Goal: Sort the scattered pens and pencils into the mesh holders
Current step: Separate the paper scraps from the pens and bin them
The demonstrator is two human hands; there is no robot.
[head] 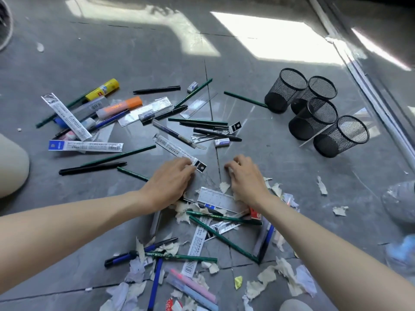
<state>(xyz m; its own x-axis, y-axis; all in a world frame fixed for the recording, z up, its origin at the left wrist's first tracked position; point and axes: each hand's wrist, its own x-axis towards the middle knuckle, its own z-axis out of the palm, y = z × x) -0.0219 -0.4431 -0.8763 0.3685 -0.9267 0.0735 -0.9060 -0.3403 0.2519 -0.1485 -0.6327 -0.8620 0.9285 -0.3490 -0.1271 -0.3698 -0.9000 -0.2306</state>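
Four mesh holders (313,118) stand on grey floor tiles (134,63) (sunlit, paper-strewn)

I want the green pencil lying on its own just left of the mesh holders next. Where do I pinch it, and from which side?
Pinch the green pencil at mid-length, coming straight down with the right hand. It lies flat with bare floor along both sides there. Its right end runs up to the base of the nearest mesh holder, which probably leaves the fingers little room at that end.
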